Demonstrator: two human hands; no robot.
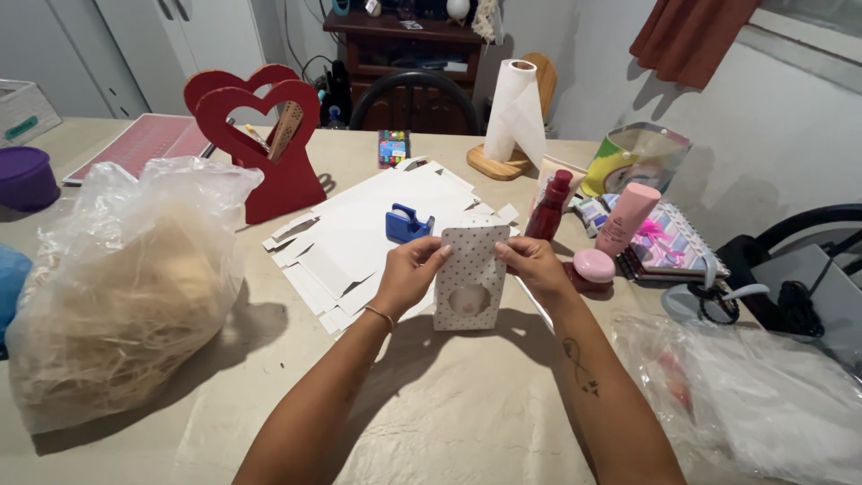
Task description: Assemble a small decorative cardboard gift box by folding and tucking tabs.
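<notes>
Item: a small dotted paper bag (470,278) with a round window, held upright above the tabletop (449,422). Its upper left edge was pinched by the left hand (411,269), its upper right edge by the right hand (532,262), fingers pressed together on the paper. Behind the bag, a stack of flat white card blanks (359,238) was laid, a blue tape dispenser (409,223) set on it. Left of the bag, a clear sack of straw filling (126,287) was placed; right of it, a pink bottle (627,218) and a dark red bottle (549,207) were stood.
</notes>
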